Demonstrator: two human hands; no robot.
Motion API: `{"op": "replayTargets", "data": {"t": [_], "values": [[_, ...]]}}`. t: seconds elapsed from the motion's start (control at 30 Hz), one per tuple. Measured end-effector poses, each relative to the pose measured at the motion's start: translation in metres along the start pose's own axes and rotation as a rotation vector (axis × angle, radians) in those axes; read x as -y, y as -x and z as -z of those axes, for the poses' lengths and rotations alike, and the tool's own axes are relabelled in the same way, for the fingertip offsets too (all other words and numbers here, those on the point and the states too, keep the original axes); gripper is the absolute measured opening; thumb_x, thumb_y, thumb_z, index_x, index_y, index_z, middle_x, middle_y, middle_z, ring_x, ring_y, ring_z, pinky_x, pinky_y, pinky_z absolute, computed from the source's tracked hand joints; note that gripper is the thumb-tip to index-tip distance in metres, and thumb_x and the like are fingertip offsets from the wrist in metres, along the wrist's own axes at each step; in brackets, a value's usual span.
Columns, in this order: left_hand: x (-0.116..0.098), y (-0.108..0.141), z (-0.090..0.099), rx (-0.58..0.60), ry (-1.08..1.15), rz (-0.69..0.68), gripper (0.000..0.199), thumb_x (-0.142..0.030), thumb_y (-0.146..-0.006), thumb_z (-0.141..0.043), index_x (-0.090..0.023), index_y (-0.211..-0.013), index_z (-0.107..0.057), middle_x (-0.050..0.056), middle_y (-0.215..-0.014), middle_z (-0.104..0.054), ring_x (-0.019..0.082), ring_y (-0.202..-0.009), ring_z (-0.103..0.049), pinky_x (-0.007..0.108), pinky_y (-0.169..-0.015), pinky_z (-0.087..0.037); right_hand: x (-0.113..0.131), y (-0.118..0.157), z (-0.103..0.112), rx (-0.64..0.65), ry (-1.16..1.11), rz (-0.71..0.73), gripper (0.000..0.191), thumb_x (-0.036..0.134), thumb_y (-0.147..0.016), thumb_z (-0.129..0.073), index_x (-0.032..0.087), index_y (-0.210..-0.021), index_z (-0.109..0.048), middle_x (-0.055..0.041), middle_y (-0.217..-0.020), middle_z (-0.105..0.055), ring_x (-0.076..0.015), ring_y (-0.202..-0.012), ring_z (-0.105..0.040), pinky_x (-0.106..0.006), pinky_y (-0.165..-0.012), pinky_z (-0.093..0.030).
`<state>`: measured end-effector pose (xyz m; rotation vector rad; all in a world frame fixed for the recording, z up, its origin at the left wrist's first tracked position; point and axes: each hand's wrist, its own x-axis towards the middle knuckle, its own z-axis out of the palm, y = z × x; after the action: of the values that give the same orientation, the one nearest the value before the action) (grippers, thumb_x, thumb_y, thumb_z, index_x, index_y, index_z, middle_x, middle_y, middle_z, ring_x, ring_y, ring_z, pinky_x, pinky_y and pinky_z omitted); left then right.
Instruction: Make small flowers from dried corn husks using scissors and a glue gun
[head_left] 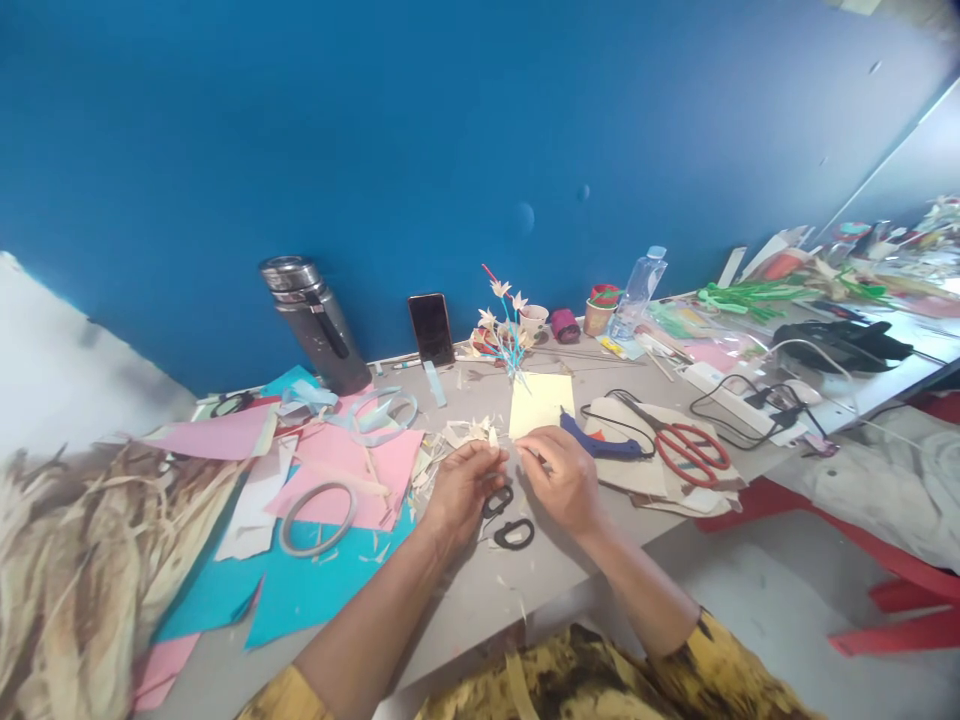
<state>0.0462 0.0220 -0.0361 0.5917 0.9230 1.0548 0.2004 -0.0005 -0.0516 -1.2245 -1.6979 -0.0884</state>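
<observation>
My left hand is closed in a pinch, with a small pale piece of husk showing above its fingertips. Close beside it, my right hand also pinches; whatever lies between its fingers is too small to make out. Black-handled scissors lie on the table below the hands, partly covered by the left one. Pale husk scraps are heaped behind the left hand. A yellow paper pad lies beyond the right hand, and a blue glue gun rests just right of it. Small husk flowers on blue stems stand behind.
Dried husks, pink paper, blue paper and a tape roll cover the left. A flask and phone stand by the wall. Red-handled scissors, a power strip and a bottle are right.
</observation>
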Motion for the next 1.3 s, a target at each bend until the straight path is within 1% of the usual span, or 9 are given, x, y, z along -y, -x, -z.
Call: {"op": "replayTargets", "data": {"t": [0.2,0.27,0.33,0.43,0.53,0.63,0.83,1.07,1.3], "values": [[0.001,-0.003,0.003,0.021,-0.004,-0.010,0.024,-0.022,-0.058,-0.082,-0.016,-0.072,-0.063,0.002,-0.068,-0.069,0.009,-0.054,-0.056,0.021,-0.053,-0.045,-0.002,0.009,-0.002,0.128,0.055,0.012,0.020,0.016,-0.095,-0.055,0.021,-0.091,-0.074,-0.0061,-0.084,-0.073,-0.0191,-0.081,-0.067,-0.029,-0.073,-0.050],[0.002,-0.004,0.004,0.023,-0.016,-0.015,0.023,-0.022,-0.059,-0.081,-0.016,-0.072,-0.063,0.002,-0.067,-0.068,0.009,-0.052,-0.055,0.021,-0.053,-0.044,-0.003,0.011,-0.002,0.102,0.034,0.015,0.021,0.016,-0.096,-0.055,0.022,-0.092,-0.074,-0.0062,-0.084,-0.073,-0.0185,-0.080,-0.067,-0.029,-0.073,-0.051],[0.003,-0.005,0.005,0.014,-0.028,-0.025,0.022,-0.022,-0.061,-0.080,-0.016,-0.072,-0.063,0.001,-0.067,-0.068,0.009,-0.053,-0.056,0.021,-0.054,-0.044,-0.003,0.011,0.000,0.021,-0.001,0.030,0.022,0.015,-0.096,-0.054,0.021,-0.095,-0.075,-0.0070,-0.085,-0.073,-0.0186,-0.081,-0.067,-0.030,-0.075,-0.052],[0.004,-0.004,0.004,0.000,-0.015,-0.014,0.024,-0.023,-0.061,-0.082,-0.016,-0.074,-0.063,0.003,-0.070,-0.070,0.010,-0.057,-0.060,0.022,-0.057,-0.047,-0.003,0.011,0.005,-0.038,0.009,0.089,0.022,0.012,-0.095,-0.055,0.021,-0.098,-0.075,-0.0078,-0.087,-0.074,-0.0194,-0.082,-0.066,-0.032,-0.076,-0.052],[0.006,-0.001,0.001,0.058,0.032,0.018,0.028,-0.023,-0.060,-0.086,-0.015,-0.072,-0.062,0.003,-0.073,-0.071,0.013,-0.067,-0.066,0.023,-0.065,-0.051,0.000,0.011,0.006,-0.004,0.071,0.115,0.024,0.011,-0.094,-0.055,0.022,-0.098,-0.076,-0.0079,-0.088,-0.073,-0.0200,-0.082,-0.065,-0.032,-0.074,-0.051],[0.006,0.003,-0.001,0.123,0.084,0.013,0.029,-0.023,-0.060,-0.088,-0.015,-0.069,-0.061,0.000,-0.070,-0.067,0.012,-0.069,-0.066,0.024,-0.073,-0.052,0.005,0.010,0.005,0.050,0.112,0.103,0.026,0.012,-0.095,-0.053,0.022,-0.099,-0.076,-0.0087,-0.091,-0.072,-0.0204,-0.084,-0.064,-0.033,-0.076,-0.051],[0.004,0.004,-0.001,0.130,0.095,0.023,0.028,-0.022,-0.061,-0.088,-0.015,-0.072,-0.063,-0.001,-0.071,-0.067,0.012,-0.070,-0.066,0.026,-0.076,-0.053,0.008,0.009,0.005,0.095,0.134,0.087,0.027,0.011,-0.094,-0.053,0.023,-0.104,-0.076,-0.0093,-0.099,-0.071,-0.0217,-0.090,-0.064,-0.033,-0.078,-0.051],[0.004,0.004,-0.002,0.113,-0.031,-0.023,0.026,-0.026,-0.061,-0.088,-0.015,-0.071,-0.067,0.001,-0.069,-0.069,0.013,-0.066,-0.066,0.025,-0.072,-0.054,0.005,0.013,0.000,0.095,-0.021,-0.042,0.024,0.012,-0.093,-0.054,0.020,-0.101,-0.076,-0.0096,-0.100,-0.072,-0.0224,-0.096,-0.066,-0.035,-0.085,-0.053],[0.004,0.004,-0.003,0.075,-0.101,-0.010,0.025,-0.026,-0.060,-0.087,-0.013,-0.071,-0.069,0.005,-0.067,-0.071,0.012,-0.062,-0.066,0.023,-0.066,-0.053,0.005,0.010,0.007,0.130,-0.214,-0.176,0.023,0.013,-0.090,-0.055,0.020,-0.097,-0.076,-0.0077,-0.097,-0.074,-0.0203,-0.091,-0.070,-0.032,-0.082,-0.055]]}}
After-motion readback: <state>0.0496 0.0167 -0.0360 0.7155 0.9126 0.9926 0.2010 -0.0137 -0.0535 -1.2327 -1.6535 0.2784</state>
